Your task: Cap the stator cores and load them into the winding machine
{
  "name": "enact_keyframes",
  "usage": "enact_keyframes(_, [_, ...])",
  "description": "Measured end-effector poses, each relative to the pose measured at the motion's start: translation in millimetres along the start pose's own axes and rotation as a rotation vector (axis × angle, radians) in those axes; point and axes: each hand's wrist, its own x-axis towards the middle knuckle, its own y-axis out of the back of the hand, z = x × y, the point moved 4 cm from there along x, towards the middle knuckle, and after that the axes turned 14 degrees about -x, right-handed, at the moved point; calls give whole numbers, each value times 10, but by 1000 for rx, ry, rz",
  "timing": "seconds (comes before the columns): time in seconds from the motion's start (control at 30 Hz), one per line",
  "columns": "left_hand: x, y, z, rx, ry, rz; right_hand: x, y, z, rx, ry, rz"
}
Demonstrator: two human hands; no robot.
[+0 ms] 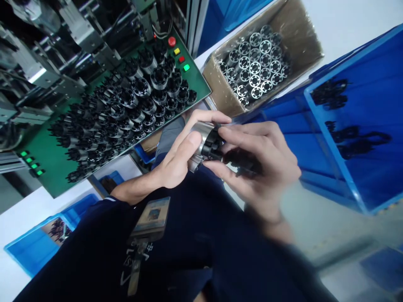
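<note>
In front of my body, my left hand (181, 157) is wrapped round a silver metal motor stator core (206, 133), thumb on its side. My right hand (264, 155) pinches a black plastic slotted insulator (215, 144) at the core's right end. The two parts touch; whether the black one is fully seated I cannot tell. More black plastic shows under my right palm, dark and partly hidden by the fingers.
Rows of cores with black inserts (138, 88) stand on a green machine table (47, 176) with lit buttons. Behind my hands, a cardboard box (220, 98) holds bare metal cores. A blue bin (333, 167) with black parts stands right, another blue bin (27, 247) lower left.
</note>
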Motion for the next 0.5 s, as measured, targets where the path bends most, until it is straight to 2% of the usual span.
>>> enact_keyframes(0.1, [5, 27, -25, -5, -70, -29, -23, -20, -13, 46, 17, 23])
enact_keyframes(0.17, [13, 38, -35, -21, -136, -109, -42, -37, -19, 48, 25, 23])
enact_keyframes(0.23, [23, 66, -70, -24, -140, -178, -68, -74, 15, 26, -13, 4])
enact_keyframes(0.33, [34, 154, -147, -8, -113, -184, -112, -165, 109, 12, -43, 3])
enact_keyframes(0.43, [8, 229, -191, -23, -176, -192, -134, -233, 182, 25, 33, 59])
enact_keyframes(0.5, [-19, 254, -240, 1, -110, -187, -129, -266, 233, 80, 25, 33])
